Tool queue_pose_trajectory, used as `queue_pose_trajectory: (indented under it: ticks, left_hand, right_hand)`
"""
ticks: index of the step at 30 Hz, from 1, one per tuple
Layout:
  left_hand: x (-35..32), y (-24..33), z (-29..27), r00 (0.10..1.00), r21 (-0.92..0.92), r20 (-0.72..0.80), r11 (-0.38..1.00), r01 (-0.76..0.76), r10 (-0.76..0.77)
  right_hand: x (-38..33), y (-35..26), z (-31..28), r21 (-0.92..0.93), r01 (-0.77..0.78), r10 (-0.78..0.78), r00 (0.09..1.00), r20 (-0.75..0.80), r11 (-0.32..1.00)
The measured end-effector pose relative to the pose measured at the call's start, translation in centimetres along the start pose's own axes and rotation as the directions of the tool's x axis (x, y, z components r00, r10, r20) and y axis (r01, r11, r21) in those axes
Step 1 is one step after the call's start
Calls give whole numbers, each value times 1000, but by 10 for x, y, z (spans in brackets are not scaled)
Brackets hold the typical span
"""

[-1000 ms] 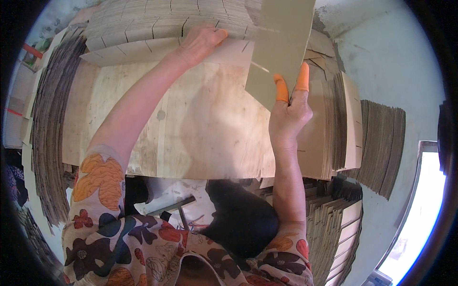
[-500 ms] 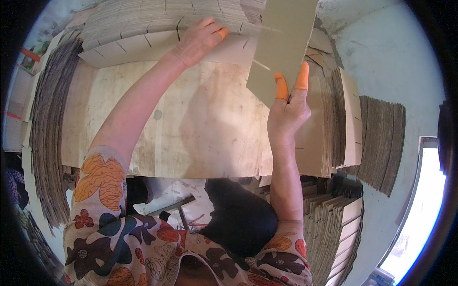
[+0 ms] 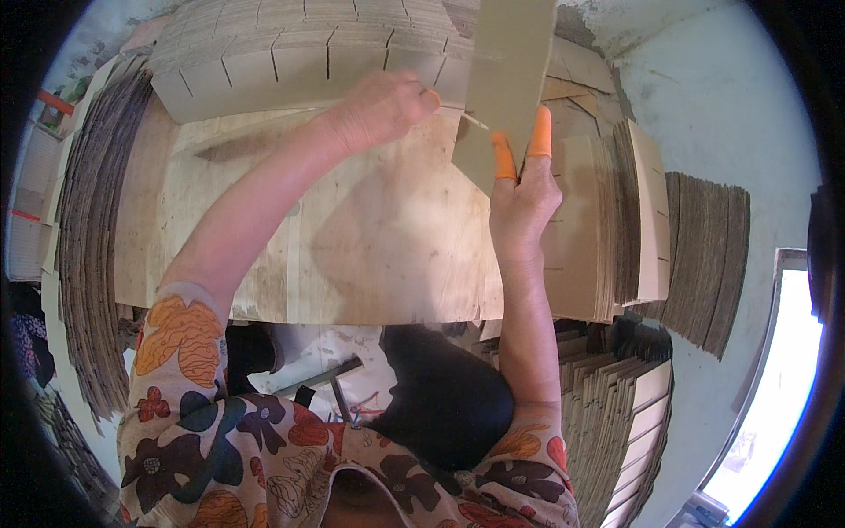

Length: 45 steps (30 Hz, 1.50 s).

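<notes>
Wooden table [image 3: 370, 238], seen from above, bare across its middle and ringed by cardboard. Far edge: a long slotted stack [image 3: 290, 53] of notched cardboard pieces lying flat. Left edge: a tall side pile [image 3: 84, 229] of sheets standing on edge. Right edge: further sheets [image 3: 642, 211] on edge, with a darker bundle [image 3: 709, 246] beyond them and lower stacks [image 3: 616, 405] beside the person's right arm. Raised above the far right part of the table, a flat cardboard strip [image 3: 510, 62] stands nearly upright, its lower end just above the right hand [image 3: 524, 198]. That hand grasps the strip's lower end, two fingers capped in orange fingertip covers [image 3: 503, 157] pressed against its near face. The left hand [image 3: 383, 110] reaches across the table to the near edge of the slotted stack, fingers curled onto the top piece just left of the strip; an orange cover shows at one fingertip. Whether it grips a piece or only rests there cannot be told
</notes>
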<state>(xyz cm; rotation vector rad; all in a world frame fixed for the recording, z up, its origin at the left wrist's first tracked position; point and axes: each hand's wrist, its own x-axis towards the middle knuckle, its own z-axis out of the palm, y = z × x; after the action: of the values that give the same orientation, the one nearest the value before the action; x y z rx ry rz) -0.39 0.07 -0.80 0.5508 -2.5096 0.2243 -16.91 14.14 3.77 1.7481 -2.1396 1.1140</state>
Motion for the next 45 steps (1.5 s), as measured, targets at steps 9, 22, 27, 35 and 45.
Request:
queue_pose_trajectory:
  ticks: [9,22,27,35,45]
  left_hand:
    - [1,54,-40,993,-177,-16,977,-118,117]
    - [24,-57,30,932,304,29,892,335,-360]
    - [22,-61,30,958,256,63,933,254,-279]
    - [21,-39,-1,993,145,9,982,119,-122]
    - [15,20,-34,987,-121,-160,992,-30,10]
  right_hand:
    - [-10,24,23,-65,133,-118,973,198,989]
    - [-29,12,14,6,212,-212,972,105,977]
    - [-31,17,13,41,254,-256,966,41,966]
    - [-29,18,7,13,195,-195,975,103,981]
    - [-39,29,17,-36,171,-159,960,229,985]
